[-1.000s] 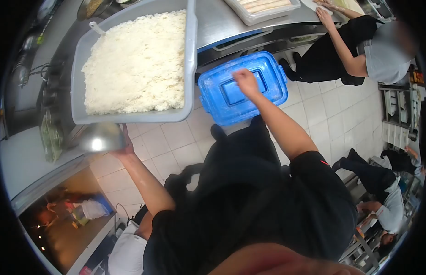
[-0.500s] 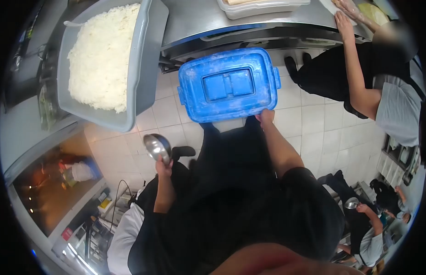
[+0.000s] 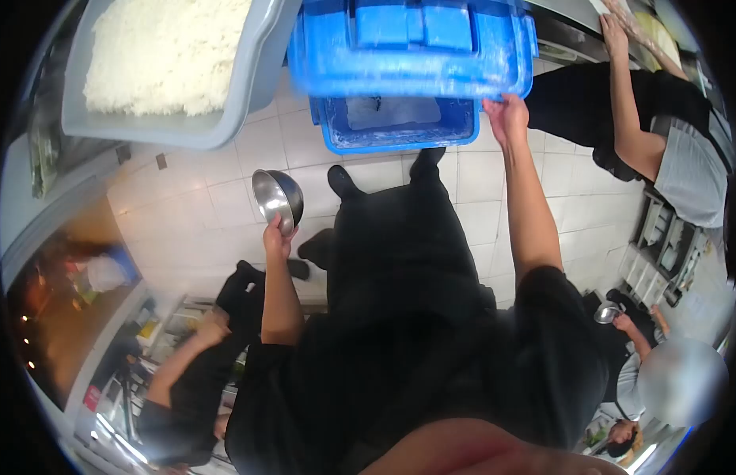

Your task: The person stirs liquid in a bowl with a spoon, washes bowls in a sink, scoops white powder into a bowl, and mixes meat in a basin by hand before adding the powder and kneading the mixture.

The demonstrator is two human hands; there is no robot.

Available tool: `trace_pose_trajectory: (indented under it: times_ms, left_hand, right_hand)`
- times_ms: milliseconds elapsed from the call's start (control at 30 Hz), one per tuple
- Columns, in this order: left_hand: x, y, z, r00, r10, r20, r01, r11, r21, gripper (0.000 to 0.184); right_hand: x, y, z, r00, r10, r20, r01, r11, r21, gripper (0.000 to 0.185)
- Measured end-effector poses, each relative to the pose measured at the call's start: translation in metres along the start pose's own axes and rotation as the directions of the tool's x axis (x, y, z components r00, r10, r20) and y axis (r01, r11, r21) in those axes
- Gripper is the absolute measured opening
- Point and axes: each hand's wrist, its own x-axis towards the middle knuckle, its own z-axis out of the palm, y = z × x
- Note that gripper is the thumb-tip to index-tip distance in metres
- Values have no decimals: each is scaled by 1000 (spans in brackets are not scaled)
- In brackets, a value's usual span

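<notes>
My left hand (image 3: 279,237) grips the rim of a steel bowl (image 3: 278,198), which is tilted over the floor. With my right hand (image 3: 509,117) I hold the near right corner of a blue lid (image 3: 415,67), raised off the blue bin (image 3: 404,149). White material (image 3: 392,112) shows inside the bin under the lid's near edge; the rest of the inside is hidden by the lid. To the left, a large grey tub (image 3: 218,133) holds a heap of white, grainy food (image 3: 162,55).
One person (image 3: 637,134) works at the steel counter at the upper right. Another person in dark clothes (image 3: 186,396) is at the lower left. At the lower right, a person holds a small metal bowl (image 3: 607,313). Tiled floor (image 3: 202,186) lies around the bin.
The lid has lifted off the bin and moved up and away, with my right hand on its corner, uncovering part of the inside. The person at the lower left has come into clearer view.
</notes>
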Motion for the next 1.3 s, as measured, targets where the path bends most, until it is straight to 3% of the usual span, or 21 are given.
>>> trace_pose_trajectory:
  times_ms: [67,133,233,300,367,567,733,833,1000,1067,1133,1200,1233,1300]
  left_hand:
    - [5,-28,-33,999,-24,-30,23,999,-25,40]
    - [-7,-54,-62,992,-56,-113,54,998,-13,39]
    - [-29,-93,-88,974,-84,-213,76,996,-46,35]
    - [-46,-119,-83,924,-80,-374,50,995,-88,33]
    - [-66,-144,-63,906,-67,-419,-4,986,-167,32]
    - [-80,-207,52,920,-52,-389,-141,882,-451,42]
    - [-70,-188,117,977,50,-207,-139,888,-438,34]
    - [-50,-170,123,981,46,-188,-126,890,-438,38]
    - [-34,-168,109,981,153,-118,-191,860,-473,40]
    - [-25,-181,99,955,282,-86,-287,818,-499,41]
    - [-37,-168,101,967,221,-125,-254,834,-489,40]
    - [-32,-177,92,974,197,-113,-227,859,-460,38]
    - [-31,-179,90,971,216,-106,-240,846,-476,38]
    - [-32,-181,89,977,184,-104,-211,890,-404,35]
  right_hand:
    - [57,-5,17,994,36,105,-41,998,40,31]
    - [116,-10,38,994,60,87,-64,997,46,29]
    - [179,-14,61,999,-42,24,44,991,-128,26]
    - [206,-14,59,999,-27,-26,20,964,-266,26]
    - [213,-19,55,990,55,133,-32,984,-173,24]
    - [215,-19,40,960,180,214,-142,973,-179,32]
    - [205,-30,40,946,218,239,-167,962,-215,40]
    - [196,-30,45,959,220,180,-171,951,-256,46]
    - [156,-16,39,958,235,167,-205,962,-181,81]
    - [146,-1,27,947,247,204,-192,948,-254,55]
    - [117,10,25,860,394,323,-278,894,-350,46]
    - [84,28,32,898,409,159,-286,820,-496,67]
    - [75,34,36,877,444,182,-307,811,-499,80]
    - [59,44,60,860,454,232,-293,813,-504,82]
